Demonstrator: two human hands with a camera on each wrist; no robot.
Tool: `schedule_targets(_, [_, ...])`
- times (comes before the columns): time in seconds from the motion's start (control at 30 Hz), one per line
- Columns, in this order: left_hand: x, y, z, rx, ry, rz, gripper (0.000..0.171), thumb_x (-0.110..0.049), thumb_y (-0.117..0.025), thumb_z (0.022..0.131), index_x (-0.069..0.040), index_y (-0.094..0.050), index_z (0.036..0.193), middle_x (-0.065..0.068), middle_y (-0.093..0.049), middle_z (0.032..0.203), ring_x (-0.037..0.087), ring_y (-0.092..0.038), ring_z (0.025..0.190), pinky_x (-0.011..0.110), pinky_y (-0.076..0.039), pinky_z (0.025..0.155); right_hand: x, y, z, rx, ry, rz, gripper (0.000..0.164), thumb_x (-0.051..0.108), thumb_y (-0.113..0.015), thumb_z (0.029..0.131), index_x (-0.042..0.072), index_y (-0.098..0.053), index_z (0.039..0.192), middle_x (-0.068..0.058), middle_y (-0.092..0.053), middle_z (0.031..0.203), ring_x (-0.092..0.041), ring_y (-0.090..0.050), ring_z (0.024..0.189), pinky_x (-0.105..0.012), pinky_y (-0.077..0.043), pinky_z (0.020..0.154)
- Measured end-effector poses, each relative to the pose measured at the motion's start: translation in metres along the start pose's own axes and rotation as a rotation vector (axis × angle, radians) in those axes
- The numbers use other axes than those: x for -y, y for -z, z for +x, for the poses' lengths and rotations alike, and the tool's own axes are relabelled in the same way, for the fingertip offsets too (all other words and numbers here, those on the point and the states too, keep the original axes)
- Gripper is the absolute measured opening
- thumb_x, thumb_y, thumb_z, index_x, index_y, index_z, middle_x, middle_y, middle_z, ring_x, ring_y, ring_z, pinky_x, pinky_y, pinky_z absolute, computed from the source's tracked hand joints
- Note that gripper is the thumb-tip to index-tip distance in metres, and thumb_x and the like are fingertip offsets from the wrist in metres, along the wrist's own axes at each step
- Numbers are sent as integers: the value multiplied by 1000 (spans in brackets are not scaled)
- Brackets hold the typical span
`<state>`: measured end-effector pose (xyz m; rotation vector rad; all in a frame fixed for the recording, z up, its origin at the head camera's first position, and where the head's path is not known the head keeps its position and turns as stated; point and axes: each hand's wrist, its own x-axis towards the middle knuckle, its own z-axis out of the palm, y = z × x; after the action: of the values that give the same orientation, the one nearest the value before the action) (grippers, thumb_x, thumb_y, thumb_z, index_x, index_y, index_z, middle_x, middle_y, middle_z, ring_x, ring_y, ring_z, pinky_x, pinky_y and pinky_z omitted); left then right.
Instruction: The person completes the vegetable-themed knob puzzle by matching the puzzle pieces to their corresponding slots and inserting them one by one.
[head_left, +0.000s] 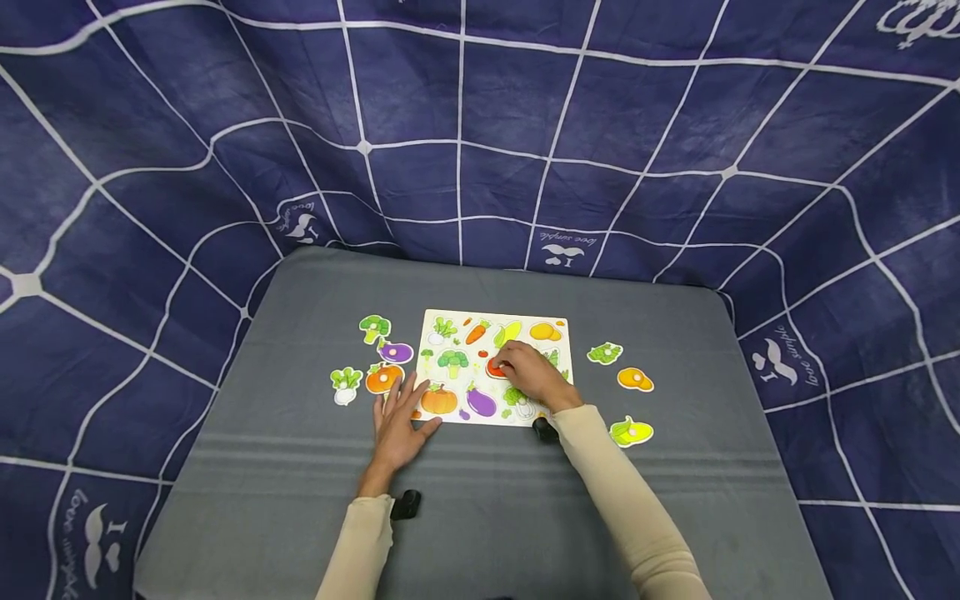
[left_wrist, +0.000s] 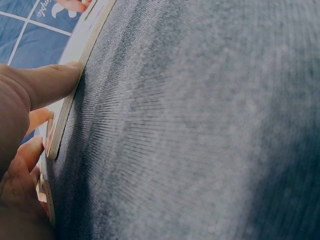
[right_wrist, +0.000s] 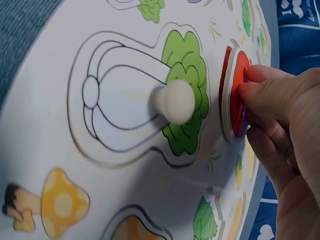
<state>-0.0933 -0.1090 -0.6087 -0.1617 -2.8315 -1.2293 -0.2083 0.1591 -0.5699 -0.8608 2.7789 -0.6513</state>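
My right hand (head_left: 534,373) pinches a red puzzle piece (right_wrist: 237,95) with thumb and fingers over the middle of the white puzzle board (head_left: 517,317). In the right wrist view the piece stands at a red-printed spot, its near edge slightly off the board; its knob is hidden by my fingers. A bok choy piece (right_wrist: 130,100) with a round knob sits in the board beside it. My left hand (head_left: 400,429) rests at the board's lower left corner with fingers spread. Its thumb (left_wrist: 52,85) touches the board's edge, and its fingertips lie near the loose pumpkin piece (head_left: 383,379).
Left of the board lie loose broccoli (head_left: 372,331), eggplant (head_left: 397,353) and radish (head_left: 345,387) pieces. To the right are a leafy green piece (head_left: 604,353), a yellow-orange piece (head_left: 635,380) and a corn piece (head_left: 632,432). A blue patterned cloth (head_left: 495,108) surrounds the grey table (head_left: 495,517).
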Motion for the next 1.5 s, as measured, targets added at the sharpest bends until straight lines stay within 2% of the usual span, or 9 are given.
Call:
schedule_targets(0.4, [-2, 1, 0, 8, 9, 6, 67, -21, -78, 85, -8, -51, 146, 17, -34, 161, 41, -18, 152, 64, 0, 118, 8, -2, 1, 19, -19, 6, 20, 6, -58, 99, 11, -75, 109, -3, -68, 114, -20, -62, 112, -34, -50, 101])
schedule_targets(0.73, [-1, 1, 0, 13, 19, 0, 68, -20, -78, 85, -8, -51, 146, 17, -33, 162, 41, -17, 152, 64, 1, 119, 9, -6, 0, 26, -69, 40, 21, 6, -59, 99, 12, -73, 112, -3, -68, 117, -19, -62, 112, -35, -49, 104])
schedule_targets(1.17, [0, 0, 1, 7, 13, 5, 67, -20, -78, 85, -9, -51, 146, 17, -33, 162, 41, -18, 152, 64, 0, 119, 7, -4, -3, -16, -94, 26, 25, 8, -61, 98, 13, -70, 121, -3, -66, 120, -19, -62, 111, -36, -50, 102])
schedule_targets(1.5, [2, -3, 0, -21, -7, -4, 68, -20, -79, 83, -9, -53, 145, 18, -35, 160, 42, -20, 151, 65, -1, 117, -2, 7, -13, -89, -61, 67, 22, 3, -64, 94, 7, -71, 115, -5, -69, 109, -19, -64, 99, -37, -53, 94])
